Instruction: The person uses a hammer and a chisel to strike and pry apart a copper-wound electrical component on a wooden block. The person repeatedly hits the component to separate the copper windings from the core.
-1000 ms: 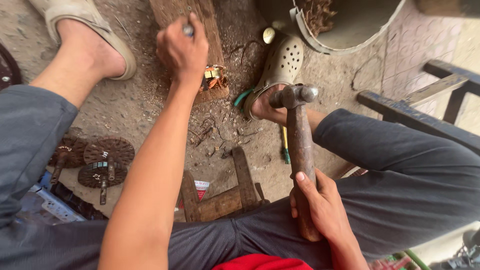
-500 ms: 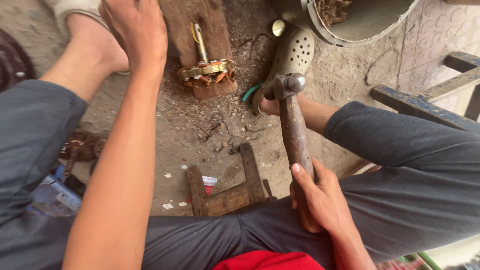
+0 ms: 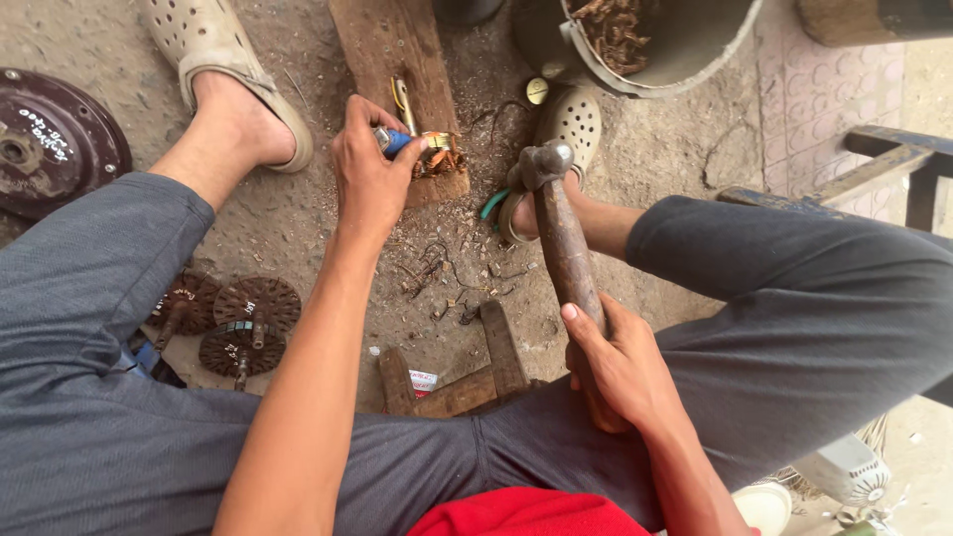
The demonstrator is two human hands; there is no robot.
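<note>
My left hand point(image 3: 369, 171) is closed around a blue-handled tool point(image 3: 393, 142) whose tip rests against a small coil of copper-coloured wire windings point(image 3: 440, 155). The windings sit on the near end of a worn wooden plank point(image 3: 387, 50) on the ground. My right hand point(image 3: 613, 363) grips the wooden handle of a hammer point(image 3: 561, 233), whose steel head is raised above my right foot, just right of the windings. I sit low with both knees spread, in grey trousers.
A metal bucket point(image 3: 685, 55) of rusty scrap stands at top right. A dark round metal disc point(image 3: 45, 139) lies at far left. Finned rotor parts point(image 3: 238, 323) lie by my left leg. A small wooden frame point(image 3: 467, 372) and wire scraps lie between my legs. A metal stand point(image 3: 874, 169) is on the right.
My left hand came back down from the plank's far side and now holds the blue-handled tool against the windings. The hammer stays raised in my right hand.
</note>
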